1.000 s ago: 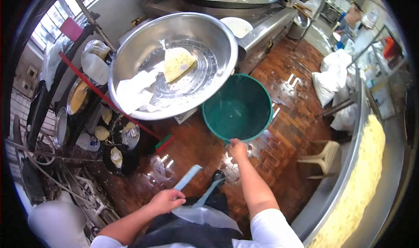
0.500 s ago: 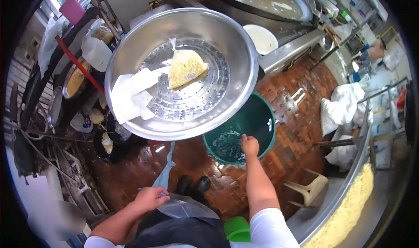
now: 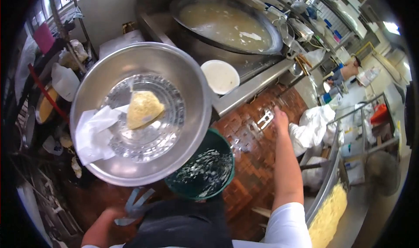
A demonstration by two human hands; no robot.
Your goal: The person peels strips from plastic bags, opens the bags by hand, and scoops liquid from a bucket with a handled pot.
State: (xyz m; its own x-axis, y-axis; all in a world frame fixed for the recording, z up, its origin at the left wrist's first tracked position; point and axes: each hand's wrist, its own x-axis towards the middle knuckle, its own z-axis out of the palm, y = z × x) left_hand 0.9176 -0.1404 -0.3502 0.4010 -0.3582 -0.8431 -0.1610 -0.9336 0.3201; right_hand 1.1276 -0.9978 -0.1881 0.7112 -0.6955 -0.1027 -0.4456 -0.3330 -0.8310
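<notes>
My right hand (image 3: 280,117) is stretched out over the wet brick floor, right of the green tub (image 3: 232,171) of rippling water. Its fingers look small and blurred. At the lower left, my left hand (image 3: 114,214) is smeared by motion beside pale blue strips (image 3: 136,202) near my dark apron. Above the tub stands a large steel basin (image 3: 192,78) with a perforated bottom. Inside it lie a tied clear bag of yellowish food (image 3: 144,109) and a white cloth or plastic sheet (image 3: 94,136).
A huge wok of cloudy liquid (image 3: 227,23) and a white bowl (image 3: 220,77) sit on the stove ledge ahead. White sacks (image 3: 310,128) stand at the right, near a tray of yellow food (image 3: 329,213). Another person (image 3: 348,71) is at the far right.
My right hand has moved away from the tub, rightward and forward. My left hand has dropped lower and left. The view has shifted, showing more of the wok.
</notes>
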